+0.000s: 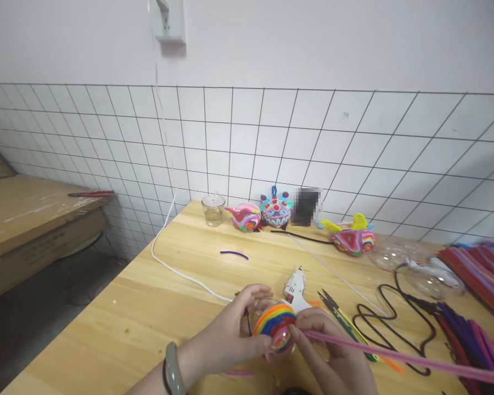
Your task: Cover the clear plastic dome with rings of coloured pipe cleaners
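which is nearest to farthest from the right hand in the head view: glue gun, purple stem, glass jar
From the right hand:
1. glue gun, just above it on the table
2. purple stem, farther up and left
3. glass jar, at the wall, far left

Left hand cups a clear ball wound with coloured bands, near the tabletop's front edge; right hand pinches a pink pipe cleaner against it. Glue gun and scissors lie just behind. Three finished balls and a glass jar line the back edge.
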Available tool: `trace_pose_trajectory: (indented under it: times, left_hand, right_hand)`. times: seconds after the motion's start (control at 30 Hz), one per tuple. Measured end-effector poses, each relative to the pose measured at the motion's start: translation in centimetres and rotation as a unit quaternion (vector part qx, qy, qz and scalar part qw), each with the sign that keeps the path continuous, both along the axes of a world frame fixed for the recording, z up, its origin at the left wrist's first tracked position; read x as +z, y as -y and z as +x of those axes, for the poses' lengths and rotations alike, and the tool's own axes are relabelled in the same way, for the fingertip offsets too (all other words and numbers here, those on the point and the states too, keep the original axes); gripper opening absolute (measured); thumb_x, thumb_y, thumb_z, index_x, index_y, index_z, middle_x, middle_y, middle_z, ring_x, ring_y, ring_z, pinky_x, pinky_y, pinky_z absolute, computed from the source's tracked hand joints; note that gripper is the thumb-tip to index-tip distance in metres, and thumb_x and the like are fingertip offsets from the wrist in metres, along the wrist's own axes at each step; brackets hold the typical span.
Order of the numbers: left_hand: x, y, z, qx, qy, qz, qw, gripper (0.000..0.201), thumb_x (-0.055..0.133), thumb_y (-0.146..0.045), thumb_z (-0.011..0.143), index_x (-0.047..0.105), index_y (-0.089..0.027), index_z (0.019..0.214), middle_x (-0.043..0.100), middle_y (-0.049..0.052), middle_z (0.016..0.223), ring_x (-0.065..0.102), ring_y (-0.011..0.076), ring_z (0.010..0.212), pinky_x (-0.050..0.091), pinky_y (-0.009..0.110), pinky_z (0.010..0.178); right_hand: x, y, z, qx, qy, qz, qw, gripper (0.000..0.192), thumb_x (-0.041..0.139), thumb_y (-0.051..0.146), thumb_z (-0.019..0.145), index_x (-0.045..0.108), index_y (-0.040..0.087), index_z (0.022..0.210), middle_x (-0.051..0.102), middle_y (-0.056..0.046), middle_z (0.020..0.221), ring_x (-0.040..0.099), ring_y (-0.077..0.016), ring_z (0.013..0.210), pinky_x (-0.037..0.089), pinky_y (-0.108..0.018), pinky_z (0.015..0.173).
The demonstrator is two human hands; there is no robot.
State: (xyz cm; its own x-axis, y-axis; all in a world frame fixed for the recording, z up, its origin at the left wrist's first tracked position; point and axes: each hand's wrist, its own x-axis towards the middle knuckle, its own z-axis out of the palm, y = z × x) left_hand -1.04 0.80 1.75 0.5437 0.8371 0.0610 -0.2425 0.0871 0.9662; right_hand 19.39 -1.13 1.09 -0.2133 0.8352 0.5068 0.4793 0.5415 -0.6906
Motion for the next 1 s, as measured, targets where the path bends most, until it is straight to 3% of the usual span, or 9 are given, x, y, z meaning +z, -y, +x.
trace_pose_trajectory:
  times: [1.0]
  left_hand:
    - [0.39,-0.05,0.12,0.025,-0.027,0.004,0.999,0.072,0.079,-0.029,0.065,0.038,-0.021,0.124,0.051,0.019,0.133,0.048,0.0323,0.128,0.032,0.050,0.108]
  right_hand:
    - [-0.18,0.11,-0.44,0.005,-0.056,-0.015,0.998,0.013,0.061,0.021,0.087,0.064,0.025,0.074,0.067,-0.001,0.076,0.068,-0.0170,0.072,0.056,-0.023,0.066]
